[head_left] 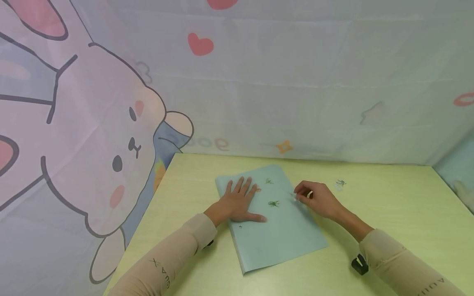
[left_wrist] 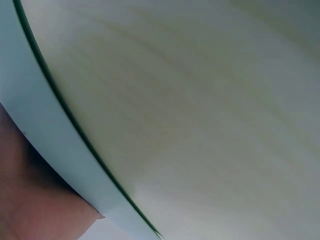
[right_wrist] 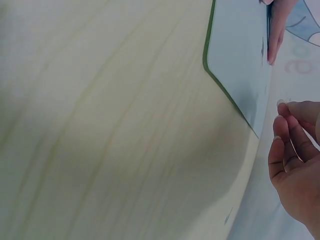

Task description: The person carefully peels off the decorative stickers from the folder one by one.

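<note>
Your left hand (head_left: 238,204) sat spread on the blue folder (head_left: 277,240) — right hand (head_left: 319,200), by its edge, pinched a whitish bit (head_left: 295,198), sticker maybe.

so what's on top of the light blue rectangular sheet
On the light blue rectangular sheet: the spread left hand, two small green insect-like figures, a small orange figure close to that hand, and a tiny dark mark. Whatever that hand covers can't be seen.
</note>
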A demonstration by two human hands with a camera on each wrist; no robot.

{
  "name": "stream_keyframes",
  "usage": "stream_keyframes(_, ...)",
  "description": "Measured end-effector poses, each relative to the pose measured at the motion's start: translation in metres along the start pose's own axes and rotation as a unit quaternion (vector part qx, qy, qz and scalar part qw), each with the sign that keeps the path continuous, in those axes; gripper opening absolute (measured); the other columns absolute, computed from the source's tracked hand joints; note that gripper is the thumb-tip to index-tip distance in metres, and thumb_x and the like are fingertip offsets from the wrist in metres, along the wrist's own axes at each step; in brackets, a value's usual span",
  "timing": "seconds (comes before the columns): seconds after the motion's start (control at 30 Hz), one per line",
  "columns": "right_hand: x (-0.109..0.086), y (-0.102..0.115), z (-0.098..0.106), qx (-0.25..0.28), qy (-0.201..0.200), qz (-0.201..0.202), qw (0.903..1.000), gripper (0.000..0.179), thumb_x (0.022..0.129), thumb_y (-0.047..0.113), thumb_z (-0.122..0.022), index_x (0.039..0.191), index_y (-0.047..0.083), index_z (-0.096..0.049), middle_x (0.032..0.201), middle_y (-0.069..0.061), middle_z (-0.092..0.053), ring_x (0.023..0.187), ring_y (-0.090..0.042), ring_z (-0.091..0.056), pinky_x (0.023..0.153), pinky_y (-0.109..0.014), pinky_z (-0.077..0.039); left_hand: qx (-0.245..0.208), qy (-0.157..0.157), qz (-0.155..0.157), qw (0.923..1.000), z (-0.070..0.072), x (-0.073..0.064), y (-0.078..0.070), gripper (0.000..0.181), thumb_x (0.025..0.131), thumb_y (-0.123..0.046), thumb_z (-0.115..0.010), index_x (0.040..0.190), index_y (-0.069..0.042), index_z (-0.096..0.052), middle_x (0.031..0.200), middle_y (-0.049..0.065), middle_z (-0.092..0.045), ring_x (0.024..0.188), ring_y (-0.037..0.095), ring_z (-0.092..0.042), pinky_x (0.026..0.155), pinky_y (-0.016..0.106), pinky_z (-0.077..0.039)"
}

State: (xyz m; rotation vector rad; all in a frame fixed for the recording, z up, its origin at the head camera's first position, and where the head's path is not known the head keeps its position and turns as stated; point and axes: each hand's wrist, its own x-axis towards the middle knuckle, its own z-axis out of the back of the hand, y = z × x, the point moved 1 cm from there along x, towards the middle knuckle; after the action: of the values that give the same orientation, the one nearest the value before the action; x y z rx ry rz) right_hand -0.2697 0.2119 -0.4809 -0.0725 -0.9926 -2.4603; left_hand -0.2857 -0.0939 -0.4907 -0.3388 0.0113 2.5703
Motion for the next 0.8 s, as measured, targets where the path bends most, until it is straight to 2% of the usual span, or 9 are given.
stream_keyframes(0.23, -0.001, 0.002, 0.003, -0.003, -0.002, -0.001, 1.0, 0.004, 0.102, 0.008, -0.072, 0.101, 0.009, -0.075, 0.092, -0.002, -0.073, 0.084, -0.013, -0.065, 0.072, -0.03, -0.053, -0.005, -0.001, 0.004, 1.0, -0.005, 0.001, 0.004, 0.123, 0.086, -0.093, -0.048, 0.173, -0.017, -0.006, 0.178, 0.011, 0.007, 0.163, 0.034, 0.007, 0.127, 0.062, 0.0)
stream_keyframes(0.33, -0.002, 0.001, 0.007, -0.009, -0.003, -0.002, 1.0, 0.005, 0.103, 0.009, -0.071, 0.102, 0.008, -0.075, 0.094, -0.004, -0.074, 0.085, -0.013, -0.065, 0.073, -0.031, -0.053, -0.004, -0.004, 0.003, 1.0, -0.01, 0.003, 0.006, 0.124, 0.085, -0.095, -0.046, 0.173, -0.017, -0.006, 0.178, 0.011, 0.007, 0.163, 0.034, 0.007, 0.127, 0.063, 0.0)
stream_keyframes(0.47, -0.004, 0.0, 0.017, -0.007, -0.021, -0.006, 0.9997, 0.006, 0.104, 0.009, -0.07, 0.105, 0.006, -0.075, 0.096, -0.007, -0.074, 0.087, -0.015, -0.065, 0.075, -0.031, -0.052, -0.004, -0.007, -0.003, 1.0, -0.008, 0.001, 0.005, 0.122, 0.086, -0.094, -0.046, 0.173, -0.016, -0.008, 0.178, 0.012, 0.004, 0.164, 0.035, 0.004, 0.127, 0.063, -0.001)
stream_keyframes(0.63, -0.01, -0.005, 0.033, 0.006, -0.055, -0.026, 0.9981, 0.008, 0.104, 0.01, -0.07, 0.109, 0.005, -0.074, 0.1, -0.011, -0.074, 0.089, -0.02, -0.066, 0.077, -0.028, -0.053, 0.0, 0.002, -0.004, 1.0, -0.01, 0.003, 0.005, 0.123, 0.086, -0.094, -0.045, 0.173, -0.017, -0.005, 0.178, 0.011, 0.009, 0.163, 0.033, 0.01, 0.127, 0.062, 0.003)
stream_keyframes(0.8, -0.016, -0.015, 0.046, 0.011, -0.067, -0.057, 0.9961, 0.013, 0.106, 0.012, -0.068, 0.113, 0.004, -0.074, 0.105, -0.014, -0.074, 0.092, -0.026, -0.068, 0.077, -0.027, -0.054, 0.005, 0.004, -0.001, 1.0, -0.014, 0.007, 0.005, 0.125, 0.084, -0.096, -0.045, 0.173, -0.019, -0.002, 0.178, 0.009, 0.012, 0.163, 0.032, 0.013, 0.127, 0.062, 0.006)
